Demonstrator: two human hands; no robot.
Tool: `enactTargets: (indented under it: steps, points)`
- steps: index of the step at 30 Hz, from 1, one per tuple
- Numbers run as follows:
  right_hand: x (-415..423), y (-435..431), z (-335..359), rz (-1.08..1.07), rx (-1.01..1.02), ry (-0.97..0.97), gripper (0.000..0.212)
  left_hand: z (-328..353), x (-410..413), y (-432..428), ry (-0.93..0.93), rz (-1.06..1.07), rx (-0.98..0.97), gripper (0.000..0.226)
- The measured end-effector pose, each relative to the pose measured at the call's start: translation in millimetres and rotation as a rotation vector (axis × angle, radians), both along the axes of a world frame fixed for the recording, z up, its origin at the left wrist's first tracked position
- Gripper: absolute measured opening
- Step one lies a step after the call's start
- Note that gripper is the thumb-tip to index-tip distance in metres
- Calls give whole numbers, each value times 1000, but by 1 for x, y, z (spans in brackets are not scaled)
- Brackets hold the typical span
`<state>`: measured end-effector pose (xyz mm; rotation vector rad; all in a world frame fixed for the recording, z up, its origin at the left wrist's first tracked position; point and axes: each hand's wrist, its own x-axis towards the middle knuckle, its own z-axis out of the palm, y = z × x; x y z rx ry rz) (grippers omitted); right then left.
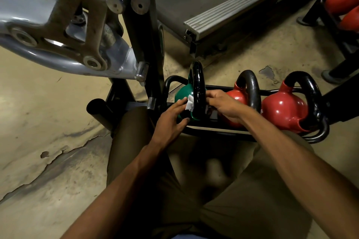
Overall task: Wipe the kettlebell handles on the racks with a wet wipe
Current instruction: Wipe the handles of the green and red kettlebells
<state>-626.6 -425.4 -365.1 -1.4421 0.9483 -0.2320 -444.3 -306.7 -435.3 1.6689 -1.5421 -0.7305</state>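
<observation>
Three kettlebells sit on a low black rack [213,132] on the cracked floor [48,122]: a green kettlebell [181,93] and two red ones [281,106]. A grey machine arm [48,58] juts in just above and left of it, and a treadmill deck [233,6] lies behind. The person's left hand [169,122], fingers nearly straight, presses a white wet wipe [190,104] against the green kettlebell's black handle [199,87]. The right hand [225,105] curls its fingers on the handle's other side.

Single head-worn wide-angle view; faces forward and steeply down; close above low kettlebell rack [213,131].
</observation>
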Motion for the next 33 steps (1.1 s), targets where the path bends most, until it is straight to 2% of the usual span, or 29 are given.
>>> enactTargets:
  steps: [6,9,17,20,25,30,32,33]
  points:
    - [-24,30,-19,-201,-6,-118,20,-3,-3,1,-157,-48,-14,59]
    - [-24,58,-23,-362,66,-179,28,-5,-5,-1,-197,-13,-50,55]
    - [13,99,-31,-808,352,-351,39,-6,2,-6,-156,-22,-100,46]
    - [21,105,-30,-880,399,-427,42,-5,3,-7,-140,-32,-79,45]
    - [26,111,-20,-936,270,-434,30,-4,4,-7,-135,-44,-90,46]
    - [31,112,-6,-939,163,-434,28,-3,6,-6,-115,-61,-88,49]
    - [31,105,4,-862,-24,-400,24,-3,6,-6,-109,-57,-72,50]
    - [31,98,8,-786,-204,-321,22,-2,5,-6,-109,-52,-62,51]
